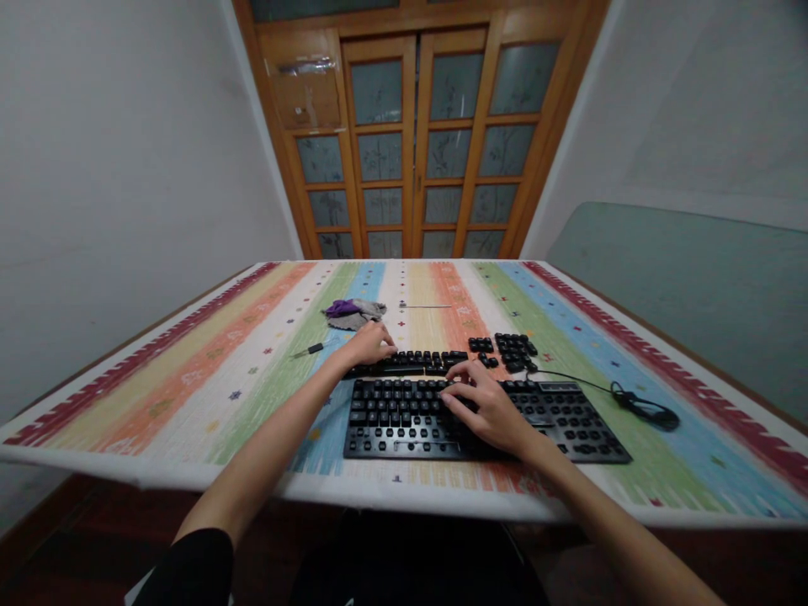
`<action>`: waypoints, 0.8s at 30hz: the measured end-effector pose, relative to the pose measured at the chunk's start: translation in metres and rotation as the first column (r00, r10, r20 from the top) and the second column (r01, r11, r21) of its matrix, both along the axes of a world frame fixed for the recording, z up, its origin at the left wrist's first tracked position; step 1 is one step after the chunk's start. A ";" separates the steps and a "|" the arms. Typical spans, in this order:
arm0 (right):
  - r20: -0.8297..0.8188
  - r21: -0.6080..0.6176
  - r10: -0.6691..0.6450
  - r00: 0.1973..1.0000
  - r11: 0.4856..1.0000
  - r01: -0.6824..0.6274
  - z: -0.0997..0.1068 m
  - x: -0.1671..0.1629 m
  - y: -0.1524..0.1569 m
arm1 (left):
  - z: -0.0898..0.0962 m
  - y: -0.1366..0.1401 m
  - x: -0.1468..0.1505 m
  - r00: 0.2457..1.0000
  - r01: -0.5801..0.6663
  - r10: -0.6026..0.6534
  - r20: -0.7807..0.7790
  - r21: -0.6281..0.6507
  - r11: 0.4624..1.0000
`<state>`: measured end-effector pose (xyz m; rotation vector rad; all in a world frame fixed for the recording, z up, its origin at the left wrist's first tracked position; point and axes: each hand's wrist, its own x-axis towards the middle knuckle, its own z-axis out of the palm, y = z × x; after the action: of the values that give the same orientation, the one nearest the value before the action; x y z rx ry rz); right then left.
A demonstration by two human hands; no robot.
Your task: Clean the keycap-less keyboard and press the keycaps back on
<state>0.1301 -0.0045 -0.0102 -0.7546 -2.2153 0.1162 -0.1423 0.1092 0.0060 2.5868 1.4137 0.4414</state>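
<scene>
A black keyboard (pixel 404 421) lies near the table's front edge. Keycaps fill part of its upper left, while the lower rows and right side show bare switches. My right hand (pixel 483 406) rests over its upper middle, fingertips drawn together at the keys; whatever they pinch is too small to make out. Behind the keyboard, loose black keycaps (pixel 413 360) stand in rows. Over the left end of those rows my left hand (pixel 371 343) is bent with its fingers closed, and its fingertips hide anything between them. More loose keycaps (pixel 514 347) sit in groups at the back right.
A grey and purple cloth (pixel 353 313) lies beyond my left hand. To its front left is a small tool with a black handle (pixel 314 348). A thin rod (pixel 426 306) lies farther back. The keyboard's coiled cable (pixel 647 411) is on the right of the striped tablecloth (pixel 252 370).
</scene>
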 end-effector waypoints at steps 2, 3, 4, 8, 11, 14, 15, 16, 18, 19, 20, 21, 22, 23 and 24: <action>-0.002 0.001 -0.012 1.000 1.000 0.012 -0.001 0.003 0.000 | -0.003 0.003 0.001 1.000 0.007 -0.007 0.001 -0.012 1.000; -0.002 0.002 -0.013 1.000 1.000 0.013 -0.001 0.004 0.000 | -0.004 0.005 0.001 1.000 0.007 -0.007 0.003 -0.015 1.000; -0.002 0.003 -0.013 1.000 1.000 0.013 -0.001 0.005 0.000 | -0.005 0.005 0.001 1.000 0.006 -0.006 0.006 -0.014 1.000; -0.008 0.001 -0.009 1.000 1.000 0.009 -0.002 0.006 0.000 | -0.001 0.003 0.000 0.999 -0.005 0.004 0.044 0.017 1.000; -0.020 -0.004 -0.003 1.000 1.000 0.003 -0.002 0.004 0.001 | 0.011 -0.007 0.000 0.995 -0.009 0.003 0.096 0.058 0.998; -0.026 -0.023 0.013 1.000 1.000 -0.014 -0.001 0.002 0.000 | 0.024 -0.029 0.004 0.986 0.045 -0.058 0.156 0.082 0.996; -0.026 -0.027 0.020 0.999 0.999 -0.020 -0.001 0.000 0.000 | 0.028 -0.039 0.006 0.973 0.100 -0.116 0.202 0.087 0.991; -0.027 -0.030 0.028 0.999 0.999 -0.029 -0.001 -0.001 -0.001 | 0.030 -0.049 0.008 0.958 0.166 -0.180 0.225 0.080 0.983; -0.034 -0.030 0.058 0.998 0.998 -0.059 -0.001 -0.003 -0.003 | 0.032 -0.071 0.014 0.928 0.279 -0.280 0.244 0.039 0.959; -0.039 -0.029 0.081 0.996 0.996 -0.083 0.000 -0.005 -0.004 | 0.031 -0.081 0.017 0.919 0.319 -0.312 0.241 0.012 0.948; -0.042 -0.028 0.110 0.993 0.993 -0.112 0.000 -0.007 -0.005 | 0.029 -0.091 0.020 0.914 0.341 -0.330 0.237 -0.006 0.940; -0.042 -0.030 0.141 0.989 0.989 -0.142 0.000 -0.008 -0.007 | 0.027 -0.099 0.023 0.913 0.353 -0.339 0.229 -0.021 0.936; -0.038 -0.032 0.170 0.985 0.985 -0.172 0.000 -0.010 -0.008 | 0.024 -0.106 0.026 0.914 0.356 -0.341 0.219 -0.032 0.934; -0.031 -0.035 0.195 0.980 0.980 -0.196 0.001 -0.011 -0.009 | 0.021 -0.112 0.028 0.919 0.353 -0.339 0.204 -0.035 0.935; -0.023 -0.038 0.214 0.977 0.976 -0.215 0.001 -0.013 -0.010 | 0.018 -0.116 0.029 0.923 0.347 -0.335 0.187 -0.034 0.937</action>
<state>0.1174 -0.0148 -0.0097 -0.5310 -2.2775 0.2745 -0.1128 -0.0068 0.0241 2.5893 0.8792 0.5453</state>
